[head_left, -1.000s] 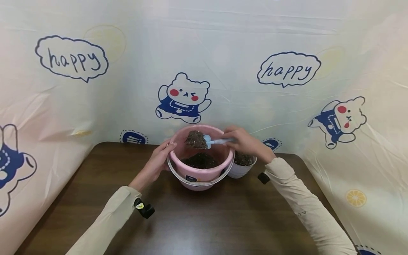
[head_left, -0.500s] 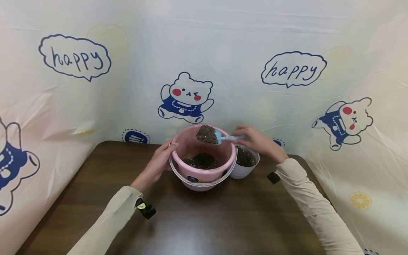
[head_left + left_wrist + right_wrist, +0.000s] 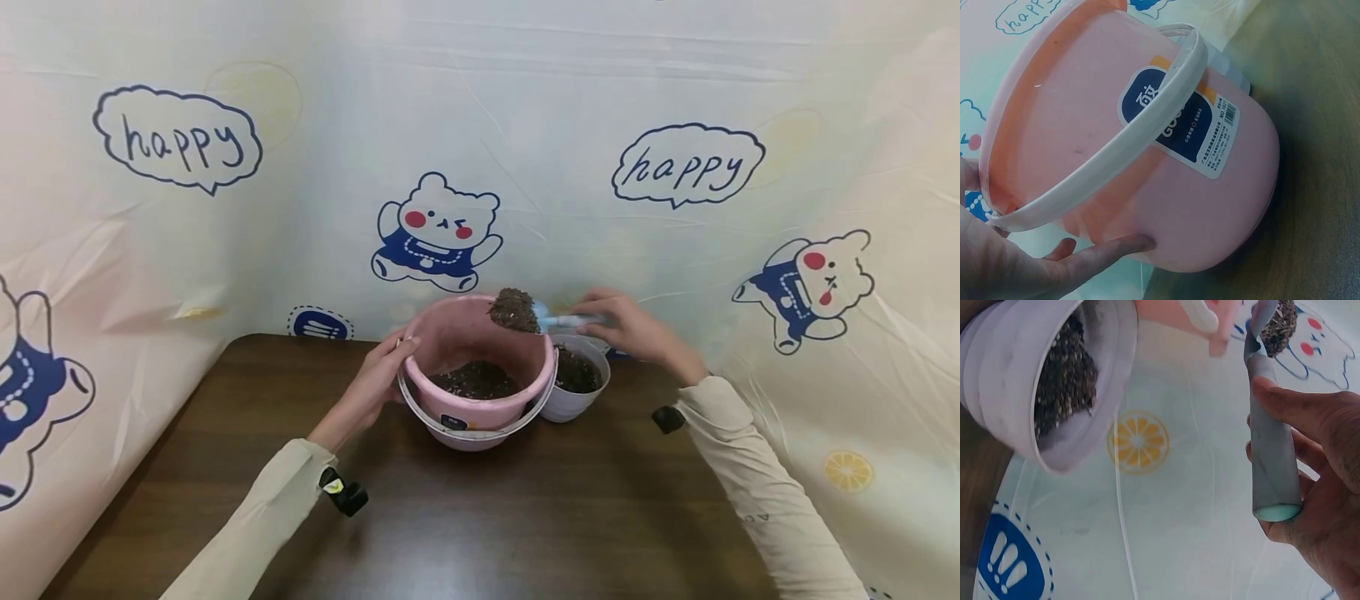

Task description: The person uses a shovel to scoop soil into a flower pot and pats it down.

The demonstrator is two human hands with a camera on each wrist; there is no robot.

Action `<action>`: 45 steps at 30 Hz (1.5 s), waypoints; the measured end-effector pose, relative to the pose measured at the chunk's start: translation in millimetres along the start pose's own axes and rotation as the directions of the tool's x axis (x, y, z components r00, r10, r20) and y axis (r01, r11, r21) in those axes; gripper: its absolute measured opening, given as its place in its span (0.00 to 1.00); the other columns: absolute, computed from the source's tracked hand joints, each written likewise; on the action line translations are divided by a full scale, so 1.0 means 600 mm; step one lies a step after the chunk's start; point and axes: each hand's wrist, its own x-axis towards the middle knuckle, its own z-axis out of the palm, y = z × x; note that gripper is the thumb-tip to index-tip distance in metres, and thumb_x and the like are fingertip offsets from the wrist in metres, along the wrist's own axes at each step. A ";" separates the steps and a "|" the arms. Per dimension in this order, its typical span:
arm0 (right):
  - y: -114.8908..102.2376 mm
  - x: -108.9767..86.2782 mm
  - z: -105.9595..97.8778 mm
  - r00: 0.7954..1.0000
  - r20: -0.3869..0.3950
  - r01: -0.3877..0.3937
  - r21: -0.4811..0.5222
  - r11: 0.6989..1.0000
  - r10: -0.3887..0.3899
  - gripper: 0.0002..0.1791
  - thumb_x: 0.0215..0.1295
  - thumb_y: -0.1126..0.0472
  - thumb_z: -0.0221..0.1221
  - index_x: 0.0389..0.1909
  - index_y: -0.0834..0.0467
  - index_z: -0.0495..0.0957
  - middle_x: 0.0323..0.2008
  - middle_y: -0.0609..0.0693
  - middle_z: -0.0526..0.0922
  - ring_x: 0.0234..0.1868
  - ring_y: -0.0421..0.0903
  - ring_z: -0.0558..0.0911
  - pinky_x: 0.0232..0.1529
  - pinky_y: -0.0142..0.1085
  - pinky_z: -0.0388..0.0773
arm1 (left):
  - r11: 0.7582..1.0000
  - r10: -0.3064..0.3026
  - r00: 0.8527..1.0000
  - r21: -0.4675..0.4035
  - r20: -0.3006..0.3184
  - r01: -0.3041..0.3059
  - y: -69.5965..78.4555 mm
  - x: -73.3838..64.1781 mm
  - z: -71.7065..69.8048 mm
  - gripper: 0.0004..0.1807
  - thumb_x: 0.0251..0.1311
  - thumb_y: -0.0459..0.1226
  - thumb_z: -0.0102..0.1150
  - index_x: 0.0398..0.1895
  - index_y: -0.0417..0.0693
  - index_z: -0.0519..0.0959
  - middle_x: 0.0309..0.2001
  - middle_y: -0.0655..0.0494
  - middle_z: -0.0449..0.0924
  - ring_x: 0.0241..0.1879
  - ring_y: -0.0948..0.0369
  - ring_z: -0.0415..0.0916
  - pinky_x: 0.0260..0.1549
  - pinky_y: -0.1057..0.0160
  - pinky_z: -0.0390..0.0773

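Observation:
My left hand (image 3: 372, 375) holds a pink bucket (image 3: 463, 412) at its left side, thumb at the rim and a finger pressed along the wall in the left wrist view. Dark soil (image 3: 480, 381) lies in the bottom of the bucket. My right hand (image 3: 626, 325) grips the grey handle of a small light-blue trowel (image 3: 1274, 444). A mound of soil (image 3: 514, 310) sits on the trowel's blade, raised over the bucket's right rim. Just below, on the right, stands a white ribbed pot (image 3: 566, 407) partly filled with soil (image 3: 1066, 381).
The bucket's white handle (image 3: 1104, 159) hangs down across its labelled front. Bucket and pot stand close together near the back of a dark wooden table (image 3: 465, 517). A printed sheet (image 3: 555, 125) rises behind and on both sides.
My right hand has carried the loaded trowel rightward and a little up, from above the bucket's middle to its right rim. The left hand keeps its hold on the bucket.

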 end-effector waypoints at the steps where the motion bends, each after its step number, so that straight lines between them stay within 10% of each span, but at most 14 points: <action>1: 0.003 -0.003 -0.005 1.000 -0.002 -0.007 -0.007 1.000 0.007 0.13 0.68 0.70 0.67 0.52 0.67 0.86 0.41 0.55 0.84 0.41 0.48 0.79 0.41 0.43 0.78 | 1.000 0.001 1.000 0.000 0.000 -0.001 0.000 0.000 0.000 0.36 0.79 0.55 0.47 0.85 0.60 0.54 0.81 0.44 0.57 0.74 0.41 0.60 0.65 0.34 0.71; 20: 0.036 -0.085 -0.074 0.990 -0.008 -0.142 -0.081 0.987 0.141 0.11 0.65 0.70 0.69 0.48 0.65 0.88 0.38 0.51 0.84 0.37 0.45 0.74 0.38 0.38 0.72 | 1.000 -0.002 1.000 -0.010 -0.009 0.001 0.000 -0.001 -0.001 0.36 0.79 0.55 0.47 0.85 0.60 0.54 0.81 0.43 0.56 0.75 0.40 0.59 0.66 0.33 0.71; 32: 0.076 -0.133 -0.051 1.000 0.005 -0.016 -0.127 0.992 0.017 0.12 0.56 0.73 0.72 0.42 0.64 0.89 0.38 0.51 0.86 0.40 0.50 0.82 0.41 0.45 0.80 | 1.000 -0.003 1.000 -0.005 -0.022 0.003 -0.001 -0.001 0.001 0.36 0.78 0.55 0.47 0.85 0.59 0.54 0.81 0.44 0.56 0.75 0.41 0.61 0.65 0.33 0.72; 41: 0.071 -0.157 -0.036 0.982 0.037 -0.181 -0.124 0.976 0.187 0.14 0.62 0.68 0.71 0.48 0.68 0.87 0.49 0.67 0.85 0.52 0.67 0.81 0.56 0.64 0.74 | 1.000 0.001 1.000 -0.008 -0.019 -0.001 -0.001 -0.002 0.000 0.35 0.79 0.53 0.46 0.85 0.58 0.54 0.81 0.43 0.56 0.75 0.40 0.60 0.64 0.32 0.73; 45: 0.076 -0.162 -0.026 0.989 0.020 -0.143 -0.148 0.979 0.147 0.14 0.59 0.69 0.72 0.47 0.68 0.87 0.45 0.65 0.85 0.49 0.65 0.81 0.54 0.63 0.75 | 1.000 0.005 1.000 -0.012 -0.017 -0.005 -0.002 -0.002 0.001 0.35 0.79 0.53 0.46 0.84 0.58 0.54 0.81 0.43 0.56 0.75 0.40 0.60 0.63 0.32 0.73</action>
